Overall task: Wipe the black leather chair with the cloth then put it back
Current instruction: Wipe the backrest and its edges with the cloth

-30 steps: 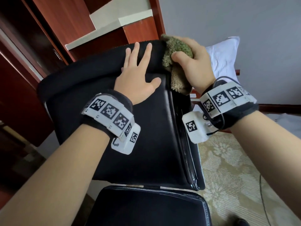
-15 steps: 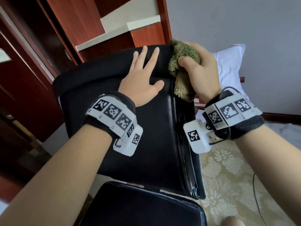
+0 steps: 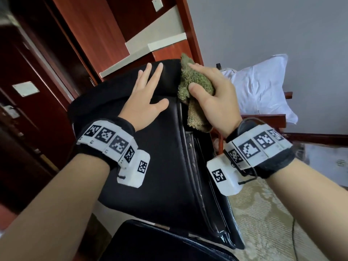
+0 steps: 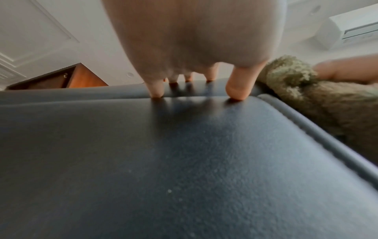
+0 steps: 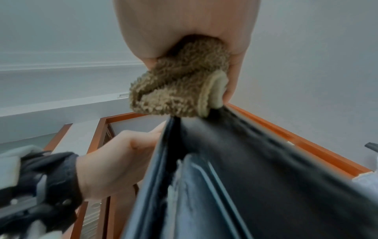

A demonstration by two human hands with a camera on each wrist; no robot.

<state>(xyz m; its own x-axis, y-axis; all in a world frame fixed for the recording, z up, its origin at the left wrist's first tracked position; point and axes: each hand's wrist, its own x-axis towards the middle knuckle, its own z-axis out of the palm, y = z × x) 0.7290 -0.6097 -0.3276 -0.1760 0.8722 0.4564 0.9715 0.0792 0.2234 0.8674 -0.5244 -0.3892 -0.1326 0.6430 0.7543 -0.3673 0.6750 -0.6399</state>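
Since a second ago, your right hand (image 3: 216, 102) had kept the cloth (image 3: 195, 85) at the right top corner of the chair (image 3: 160, 166), while its forefinger, curled before, now lay straight along the top of the cloth. Your right grip was clenched round the green cloth, thumb on its front, a tail of it hanging down the chair's side edge. Your left hand (image 3: 145, 102) stayed flat on the backrest near the top, fingers spread and released, tips touching the leather just beside the cloth. Behind the chair to the right, a white pillow (image 3: 263, 87) lay against the wall.
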